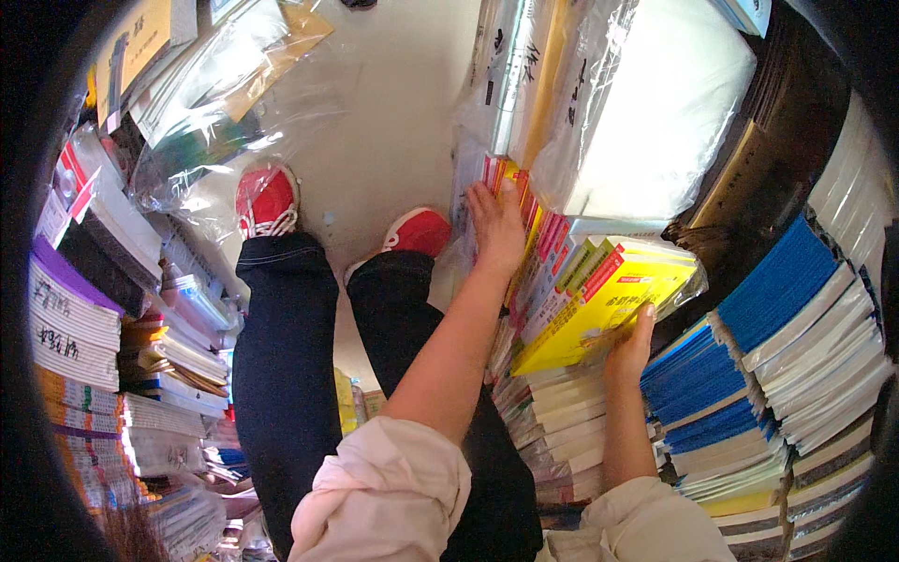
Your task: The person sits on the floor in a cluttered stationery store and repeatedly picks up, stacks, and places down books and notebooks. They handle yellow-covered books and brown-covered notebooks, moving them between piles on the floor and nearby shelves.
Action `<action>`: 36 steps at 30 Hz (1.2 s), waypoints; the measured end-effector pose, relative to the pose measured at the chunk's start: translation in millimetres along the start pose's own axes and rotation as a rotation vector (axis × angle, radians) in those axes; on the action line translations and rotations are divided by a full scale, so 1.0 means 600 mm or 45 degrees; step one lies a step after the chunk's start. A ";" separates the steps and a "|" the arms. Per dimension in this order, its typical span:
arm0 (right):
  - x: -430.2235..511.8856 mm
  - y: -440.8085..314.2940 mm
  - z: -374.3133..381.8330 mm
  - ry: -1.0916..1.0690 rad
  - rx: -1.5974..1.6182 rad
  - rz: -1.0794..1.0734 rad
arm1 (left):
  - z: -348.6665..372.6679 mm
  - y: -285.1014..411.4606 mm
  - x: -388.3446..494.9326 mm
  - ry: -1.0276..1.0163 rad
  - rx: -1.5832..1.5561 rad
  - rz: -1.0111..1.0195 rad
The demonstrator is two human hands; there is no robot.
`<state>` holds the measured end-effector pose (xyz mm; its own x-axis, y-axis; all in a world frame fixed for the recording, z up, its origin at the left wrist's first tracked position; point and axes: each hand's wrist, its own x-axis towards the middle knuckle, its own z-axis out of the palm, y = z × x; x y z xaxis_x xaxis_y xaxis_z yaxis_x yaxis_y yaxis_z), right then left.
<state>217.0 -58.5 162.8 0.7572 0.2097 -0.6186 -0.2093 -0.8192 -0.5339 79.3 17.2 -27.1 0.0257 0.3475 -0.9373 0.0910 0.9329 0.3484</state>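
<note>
A row of thin paperback books [544,249] with coloured spines runs between my two hands on the right. My left hand [500,228] reaches over its far end, the thumb on red and yellow spines and the fingers down the side. At the near end, a bright yellow book [586,309] with printed writing faces me, tilted, partly in clear plastic film. My right hand [627,348] holds its lower right part, thumb up along the cover. The other right fingers are hidden behind or under the book.
Plastic-wrapped white packs [653,112] stand beyond the row. Blue-spined stacks [779,281] rise at the right, pale book stacks [569,421] nearer me. More stacks [74,323] and a clear plastic bag [211,147] line the left. My red shoes [267,197] stand on the pale floor [386,91].
</note>
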 end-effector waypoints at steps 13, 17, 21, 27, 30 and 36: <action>-0.008 -0.009 0.002 -0.019 0.105 0.165 | -0.018 0.054 -0.017 0.127 0.437 0.168; -0.010 -0.020 0.017 0.022 0.019 0.115 | 0.009 0.023 -0.008 0.194 0.414 0.263; -0.009 -0.023 0.026 -0.002 0.019 0.078 | 0.014 -0.027 0.000 0.211 0.003 0.201; -0.003 -0.035 0.001 0.044 0.068 0.320 | -0.010 -0.059 -0.119 0.149 0.480 0.276; 0.001 -0.044 -0.005 0.034 0.013 0.291 | -0.001 -0.053 -0.116 0.145 0.246 0.211; 0.029 -0.060 -0.011 -0.127 0.391 0.479 | 0.021 -0.040 -0.086 0.137 0.141 -0.066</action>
<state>241.5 -28.9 175.1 0.5344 -0.0080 -0.8452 -0.6410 -0.6557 -0.3990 88.2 -24.0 12.8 -0.0885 0.3126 -0.9458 0.1987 0.9359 0.2908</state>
